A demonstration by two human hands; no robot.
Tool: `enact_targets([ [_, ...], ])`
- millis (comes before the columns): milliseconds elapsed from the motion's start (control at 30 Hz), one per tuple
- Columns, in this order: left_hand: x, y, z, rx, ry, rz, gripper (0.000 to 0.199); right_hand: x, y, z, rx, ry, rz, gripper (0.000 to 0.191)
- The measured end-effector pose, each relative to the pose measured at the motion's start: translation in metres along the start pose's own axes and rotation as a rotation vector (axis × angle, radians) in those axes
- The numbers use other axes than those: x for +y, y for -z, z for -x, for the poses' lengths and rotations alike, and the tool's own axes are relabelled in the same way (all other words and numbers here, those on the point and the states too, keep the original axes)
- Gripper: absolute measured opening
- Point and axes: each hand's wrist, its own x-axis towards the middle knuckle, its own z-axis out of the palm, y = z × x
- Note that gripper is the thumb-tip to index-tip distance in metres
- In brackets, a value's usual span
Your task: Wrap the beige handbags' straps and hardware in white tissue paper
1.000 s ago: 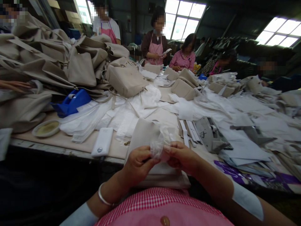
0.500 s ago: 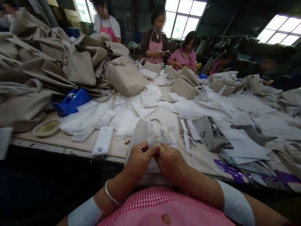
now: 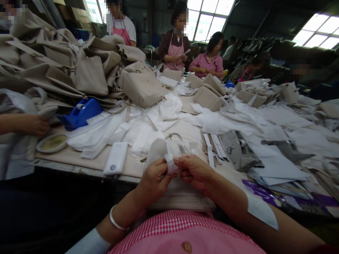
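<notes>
Co-worker's hand (image 3: 39, 125) appeared—white device (image 3: 116, 158) between it and left hand (image 3: 154, 180).

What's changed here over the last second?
Your left hand and right hand came together at the white wrapping, then parted slightly; both still hold it. A co-worker's hand at left went out of view, then reappeared lower, nearer the round dish. The blue tape dispenser and white device stayed put.

On the desk (image 3: 132, 167), a narrow gap between the white device (image 3: 116, 158) and the beige bag (image 3: 182, 197) leaves room to reach in. Rightward, paper strips (image 3: 210, 151) and a grey dispenser (image 3: 236, 150) stand in the way, bare surface before them; white wrappings (image 3: 169, 107) clutter the far side.
</notes>
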Motion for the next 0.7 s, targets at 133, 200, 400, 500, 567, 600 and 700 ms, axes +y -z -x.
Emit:
enact_targets([
  [133,0.000,0.004,-0.010,-0.039,0.429,0.376,0.035,0.012,-0.008,-0.002,0.081,0.279,0.521,0.030],
  [200,-0.002,-0.001,-0.014,0.053,0.574,0.471,0.042,0.021,-0.010,-0.001,0.175,0.466,0.927,0.027],
  [400,-0.005,-0.007,-0.018,0.181,0.543,0.341,0.031,0.019,-0.003,0.002,0.077,0.563,1.272,0.017],
  [500,-0.005,-0.002,-0.015,0.173,0.415,0.154,0.025,0.005,0.002,0.001,-0.015,0.269,0.783,0.035],
  [567,-0.006,-0.002,-0.013,0.139,0.301,0.077,0.021,0.000,0.002,-0.003,0.000,0.037,0.397,0.040],
  [600,-0.007,-0.003,-0.012,0.123,0.247,0.048,0.020,0.000,0.001,-0.006,0.012,-0.044,0.240,0.039],
  [700,-0.009,-0.008,-0.007,0.099,0.116,-0.051,0.018,0.006,-0.005,-0.017,0.044,-0.102,-0.029,0.031],
])
